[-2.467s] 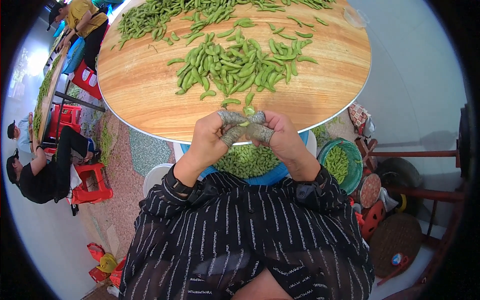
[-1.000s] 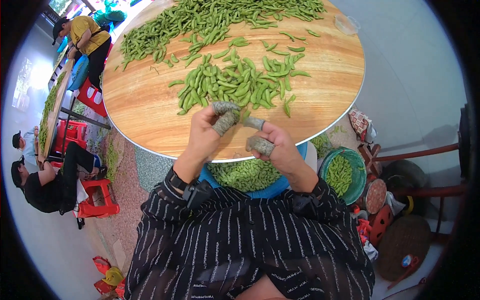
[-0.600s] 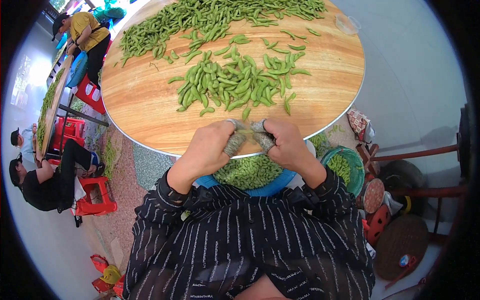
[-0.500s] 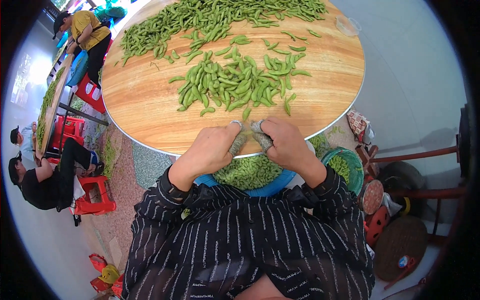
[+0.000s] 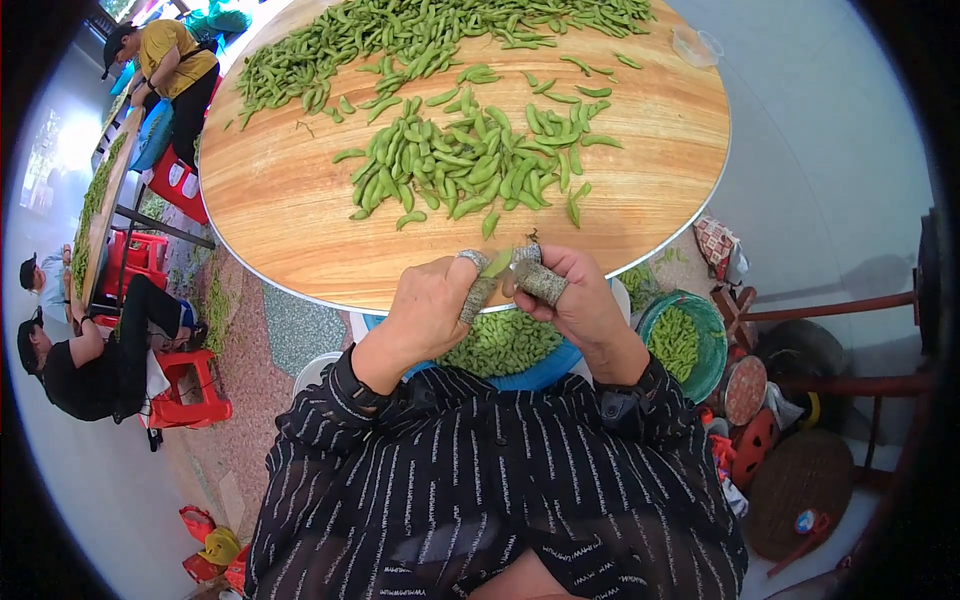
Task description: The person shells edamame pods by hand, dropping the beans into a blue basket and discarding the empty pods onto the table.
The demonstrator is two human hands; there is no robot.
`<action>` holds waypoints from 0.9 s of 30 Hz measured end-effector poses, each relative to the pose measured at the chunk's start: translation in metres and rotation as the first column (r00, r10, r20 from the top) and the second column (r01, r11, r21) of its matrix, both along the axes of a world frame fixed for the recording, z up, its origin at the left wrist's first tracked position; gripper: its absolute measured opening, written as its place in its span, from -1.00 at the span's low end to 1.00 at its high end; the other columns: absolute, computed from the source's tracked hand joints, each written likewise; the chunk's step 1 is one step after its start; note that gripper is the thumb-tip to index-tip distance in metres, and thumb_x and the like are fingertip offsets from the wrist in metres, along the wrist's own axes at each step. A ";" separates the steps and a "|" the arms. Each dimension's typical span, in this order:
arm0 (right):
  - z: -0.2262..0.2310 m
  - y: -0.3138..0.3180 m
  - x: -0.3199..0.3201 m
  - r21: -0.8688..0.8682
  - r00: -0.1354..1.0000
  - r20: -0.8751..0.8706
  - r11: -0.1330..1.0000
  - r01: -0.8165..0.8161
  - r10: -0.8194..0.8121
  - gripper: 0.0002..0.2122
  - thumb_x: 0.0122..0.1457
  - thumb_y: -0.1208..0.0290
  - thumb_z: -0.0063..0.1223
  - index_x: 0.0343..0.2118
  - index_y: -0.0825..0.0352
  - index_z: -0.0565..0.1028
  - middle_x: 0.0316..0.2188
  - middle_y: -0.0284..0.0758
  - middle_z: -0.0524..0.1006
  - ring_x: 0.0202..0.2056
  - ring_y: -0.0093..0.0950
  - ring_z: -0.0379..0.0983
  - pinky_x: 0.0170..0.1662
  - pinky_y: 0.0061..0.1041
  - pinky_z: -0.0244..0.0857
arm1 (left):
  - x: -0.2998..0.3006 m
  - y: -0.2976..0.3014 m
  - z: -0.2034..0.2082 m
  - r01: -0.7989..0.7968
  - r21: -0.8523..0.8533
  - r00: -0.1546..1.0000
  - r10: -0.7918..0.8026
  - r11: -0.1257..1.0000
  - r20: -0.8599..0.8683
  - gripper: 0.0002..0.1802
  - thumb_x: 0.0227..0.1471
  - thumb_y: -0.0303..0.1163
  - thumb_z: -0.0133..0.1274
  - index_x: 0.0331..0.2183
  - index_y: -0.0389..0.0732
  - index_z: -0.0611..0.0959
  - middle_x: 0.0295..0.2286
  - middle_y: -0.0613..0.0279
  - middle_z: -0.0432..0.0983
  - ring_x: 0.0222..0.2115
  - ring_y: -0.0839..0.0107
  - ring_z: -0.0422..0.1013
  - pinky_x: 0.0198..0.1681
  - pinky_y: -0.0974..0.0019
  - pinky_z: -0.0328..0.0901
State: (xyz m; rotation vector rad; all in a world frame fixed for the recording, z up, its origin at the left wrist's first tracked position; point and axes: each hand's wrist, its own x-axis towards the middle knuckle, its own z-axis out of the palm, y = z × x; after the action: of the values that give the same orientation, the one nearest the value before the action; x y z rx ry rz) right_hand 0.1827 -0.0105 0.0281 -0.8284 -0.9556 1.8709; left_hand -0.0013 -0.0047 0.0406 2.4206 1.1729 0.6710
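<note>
My left hand [image 5: 422, 302] pinches a green soybean pod [image 5: 496, 264] between thumb and finger, just over the table's near edge. Close beside it, my right hand [image 5: 588, 305] is closed, its thumb and finger pressed together near the pod's end; what sits in them is too small to make out. Grey speckled wraps cover the thumbs and forefingers of both hands. A dark stem-like scrap [image 5: 532, 236] shows at the right fingertips. Beyond my hands, a small heap of pods [image 5: 450, 165] lies on the round wooden table [image 5: 290, 225]. Under my wrists, a blue basin [image 5: 540, 378] holds shelled green beans [image 5: 500, 343].
A larger pod pile [image 5: 400, 45] covers the table's far side, near a clear plastic cup [image 5: 697, 47]. At right stand a green basket [image 5: 715, 345] of pods and a wooden rack [image 5: 830, 312]. People [image 5: 75, 365] sit at another table on the left, by red stools [image 5: 190, 390].
My hands have drawn slightly toward me and turned, and the pod between them now shows. The right thumb has rolled over toward the left hand.
</note>
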 end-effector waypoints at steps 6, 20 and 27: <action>-0.001 0.001 -0.001 0.004 1.000 0.015 1.000 -0.013 0.013 -0.89 0.04 0.43 -0.05 -0.46 0.37 0.43 -0.63 -0.44 0.39 -0.65 -0.74 0.24 -0.67 -0.84 -0.01 | 0.000 0.000 0.003 -0.001 0.006 0.999 0.001 1.000 -0.034 -0.62 -0.43 -0.56 0.04 -0.39 -0.31 0.36 -0.59 -0.01 0.36 -0.49 0.02 0.34 -0.49 0.17 0.20; 0.005 0.001 -0.004 -0.028 0.997 0.069 0.999 -0.028 0.030 -0.90 0.03 0.41 -0.03 -0.46 0.33 0.43 -0.60 -0.48 0.42 -0.64 -0.76 0.27 -0.64 -0.86 0.04 | -0.005 0.000 0.001 0.037 0.069 0.992 -0.029 0.997 -0.123 -0.54 -0.38 -0.53 0.02 -0.26 -0.26 0.39 -0.58 0.08 0.38 -0.52 0.14 0.37 -0.52 0.20 0.23; 0.009 0.001 -0.007 0.023 0.995 0.104 1.000 -0.001 -0.001 -0.92 0.00 0.42 0.01 -0.47 0.30 0.44 -0.63 -0.50 0.40 -0.64 -0.76 0.26 -0.62 -0.84 0.07 | -0.006 0.002 0.003 0.074 0.068 0.986 -0.063 0.995 -0.153 -0.58 -0.36 -0.52 0.00 -0.28 -0.25 0.39 -0.60 0.09 0.37 -0.53 0.14 0.36 -0.54 0.20 0.22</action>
State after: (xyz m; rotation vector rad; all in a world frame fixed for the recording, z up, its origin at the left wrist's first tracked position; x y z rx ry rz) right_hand 0.1754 -0.0093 0.0368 -0.9189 -1.0393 1.8280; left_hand -0.0070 -0.0030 0.0432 2.6001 1.1341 0.5265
